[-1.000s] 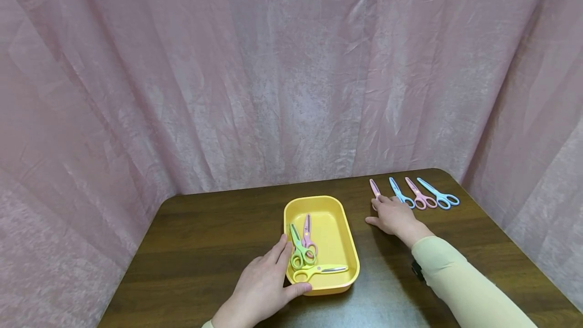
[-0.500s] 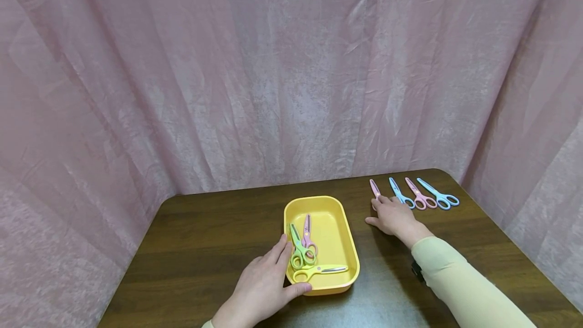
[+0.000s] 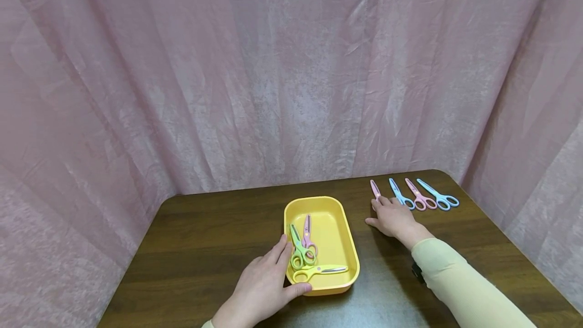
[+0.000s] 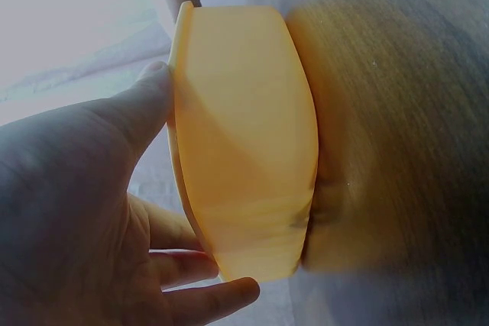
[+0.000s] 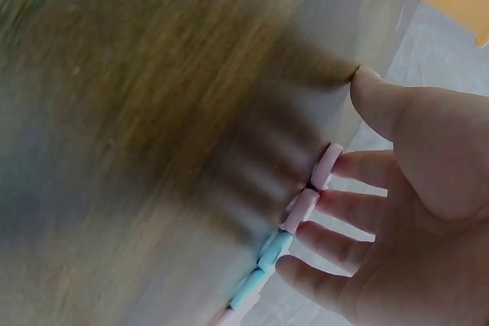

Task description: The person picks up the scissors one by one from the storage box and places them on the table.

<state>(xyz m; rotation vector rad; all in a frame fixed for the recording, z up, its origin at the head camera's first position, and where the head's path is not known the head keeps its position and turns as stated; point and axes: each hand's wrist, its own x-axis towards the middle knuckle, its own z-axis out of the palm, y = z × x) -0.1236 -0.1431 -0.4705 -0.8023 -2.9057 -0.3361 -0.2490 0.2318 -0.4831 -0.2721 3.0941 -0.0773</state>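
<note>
My left hand (image 3: pixel 263 280) rests at the near left corner of a yellow plastic tray (image 3: pixel 349 239), thumb on the near rim and fingers along the left side. Inside lie green scissors (image 3: pixel 296 237), pink scissors (image 3: pixel 307 224) and yellow scissors (image 3: pixel 329 269). To the right, my right hand (image 3: pixel 392 216) lies over another pair of pink scissors (image 3: pixel 375 189), hiding their handles in the head view. In the right wrist view its fingertips touch or sit right at the pink handle loops (image 5: pixel 327 166), with the thumb held apart on the table side.
Right of the pink scissors lie blue scissors (image 3: pixel 395 189), more pink scissors (image 3: pixel 413 189) and larger blue scissors (image 3: pixel 432 192), side by side near the back edge of the dark wooden table (image 3: pixel 205 232). A pink curtain (image 3: pixel 291 90) hangs behind the table.
</note>
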